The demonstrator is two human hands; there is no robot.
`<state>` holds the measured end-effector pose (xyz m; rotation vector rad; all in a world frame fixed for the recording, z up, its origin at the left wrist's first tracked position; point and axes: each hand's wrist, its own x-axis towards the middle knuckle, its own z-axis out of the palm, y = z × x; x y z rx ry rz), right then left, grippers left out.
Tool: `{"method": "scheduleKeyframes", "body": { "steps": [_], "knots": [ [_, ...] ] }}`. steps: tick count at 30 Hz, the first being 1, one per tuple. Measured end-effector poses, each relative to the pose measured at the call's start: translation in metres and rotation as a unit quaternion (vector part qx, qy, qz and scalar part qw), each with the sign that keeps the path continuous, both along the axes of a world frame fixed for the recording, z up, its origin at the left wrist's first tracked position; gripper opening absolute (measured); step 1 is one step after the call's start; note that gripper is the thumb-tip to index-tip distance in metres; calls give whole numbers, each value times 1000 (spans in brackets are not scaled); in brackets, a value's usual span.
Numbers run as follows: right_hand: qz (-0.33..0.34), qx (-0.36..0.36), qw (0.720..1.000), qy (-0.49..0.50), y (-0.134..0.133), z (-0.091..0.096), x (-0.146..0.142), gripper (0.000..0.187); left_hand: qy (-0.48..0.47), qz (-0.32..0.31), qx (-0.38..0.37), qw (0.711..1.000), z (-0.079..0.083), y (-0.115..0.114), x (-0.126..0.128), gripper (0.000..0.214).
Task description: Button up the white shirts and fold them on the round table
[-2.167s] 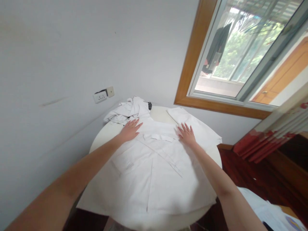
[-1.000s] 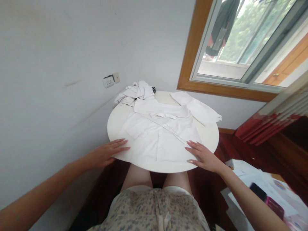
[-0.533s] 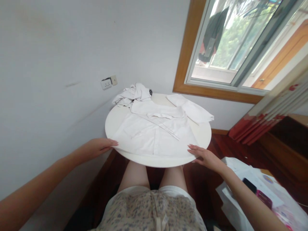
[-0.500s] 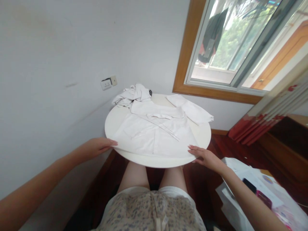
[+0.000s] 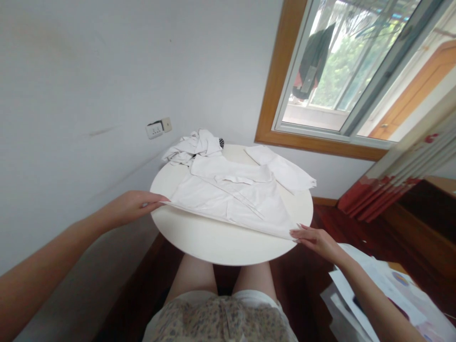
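Observation:
A white garment, which looks like a shirt [image 5: 231, 199], lies spread over a round white table [image 5: 213, 244]. Its near edge is lifted and pulled taut between my two hands. My left hand [image 5: 142, 205] pinches the left end of that edge, just above the table's left side. At the right end, my right hand [image 5: 315, 241] grips the other corner with fingers pressed together, lower and nearer to me. Sleeve-like folds lie across the garment's middle and far part.
A crumpled white cloth heap [image 5: 194, 146] sits at the table's back left. Folded white cloth [image 5: 283, 168] lies at the back right, overhanging the edge slightly. A wall socket [image 5: 155, 130] is behind. Papers [image 5: 384, 275] cover a surface at my lower right.
The garment's near edge has risen and moved away from the table's front rim, baring more tabletop. My left hand went up slightly, and my right hand shifted right and down.

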<state>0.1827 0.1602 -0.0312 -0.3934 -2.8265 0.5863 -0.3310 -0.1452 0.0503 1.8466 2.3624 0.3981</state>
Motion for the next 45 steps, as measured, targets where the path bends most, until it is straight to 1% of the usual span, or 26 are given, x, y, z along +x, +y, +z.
{"method": "scheduleKeyframes", "body": {
  "steps": [3, 6, 8, 10, 12, 14, 16, 18, 20, 22, 25, 27, 30, 32, 34, 37, 40, 42, 45],
  "knots": [
    [-13, 61, 998, 3, -7, 3, -8, 30, -3, 16, 5, 1000, 9, 7, 0, 48],
    [-44, 132, 990, -6, -21, 7, -21, 42, -7, 19, 13, 1000, 17, 14, 4, 48],
    [-60, 163, 985, -11, -28, 10, -28, 47, -8, 16, 20, 1000, 22, 20, 8, 47],
    [-67, 174, 982, 2, -26, 15, -33, 38, -8, 16, 27, 999, 26, 27, 11, 47],
    [-69, 157, 984, 41, -14, 23, -38, 24, -9, 21, 38, 999, 30, 35, 12, 47],
    [-91, 100, 987, 89, 5, 35, -44, 22, -11, 37, 66, 997, 34, 45, 11, 46],
    [-146, 28, 980, 131, 28, 48, -54, 25, -14, 73, 111, 991, 38, 58, 7, 46],
    [-198, -21, 966, 163, 53, 60, -70, 32, -16, 124, 156, 980, 40, 74, 0, 46],
    [-212, -51, 956, 194, 77, 66, -93, 37, -17, 175, 194, 965, 41, 94, -9, 48],
    [-244, -77, 938, 234, 100, 66, -120, 41, -13, 205, 227, 952, 39, 118, -20, 49],
    [-321, -89, 907, 256, 131, 61, -162, 46, 15, 221, 254, 942, 34, 158, -38, 49],
    [-373, -69, 890, 253, 148, 59, -186, 45, 45, 242, 260, 934, 29, 184, -51, 44],
    [-438, -29, 876, 199, 167, 60, -217, 46, 95, 264, 237, 930, 15, 217, -65, 39],
    [-461, -23, 875, 148, 174, 58, -233, 49, 125, 275, 204, 931, 3, 231, -71, 38],
    [-476, -26, 872, 116, 178, 53, -249, 48, 150, 284, 168, 932, -9, 241, -73, 36],
    [-492, -16, 865, 92, 179, 41, -269, 39, 180, 289, 126, 932, -25, 251, -76, 32],
    [-496, 40, 867, 34, 180, 28, -281, 35, 202, 286, 95, 932, -35, 257, -79, 30],
    [-484, 85, 871, -12, 181, 20, -285, 35, 212, 280, 81, 933, -39, 260, -82, 30],
    [-463, 130, 875, -53, 184, 8, -287, 37, 217, 266, 77, 936, -49, 262, -85, 30]
  ]
}}
